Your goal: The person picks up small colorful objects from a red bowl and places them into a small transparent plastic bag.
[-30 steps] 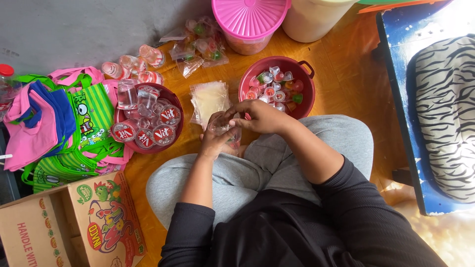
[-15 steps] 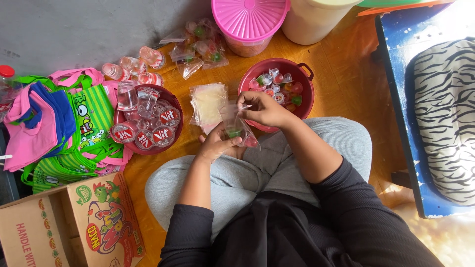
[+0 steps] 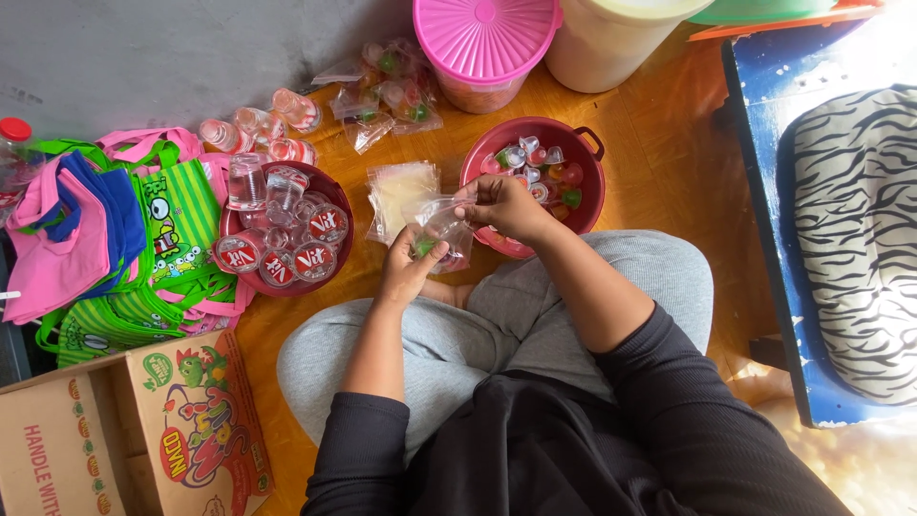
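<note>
- Since the earlier frame, both hands have drawn slightly apart and the small clear plastic bag (image 3: 441,229) between them is now stretched open.
- Left hand (image 3: 409,270): clenched on the lower edge of the bag, gripping it from below, just above the person's grey-clad knees.
- Right hand (image 3: 501,204): fingers pinch the upper edge of the same bag, at the near rim of the red bowl (image 3: 590,161).
- Small clear plastic bag: held in the air between both hands, over the wooden floor (image 3: 659,172); a green item shows inside it.
- Red bowl: holds small jelly cups (image 3: 541,172) in several colours.
- Stack of empty bags (image 3: 399,189): lies flat on the floor, just left of the held bag.
- Dark red basin (image 3: 336,239): left of the stack, filled with sealed water cups (image 3: 281,239).
- Filled bags (image 3: 387,86): lie near the pink lidded tub (image 3: 485,38) at the top.
- Cloth tote bags (image 3: 124,229) and a cardboard box (image 3: 134,440): at far left.
</note>
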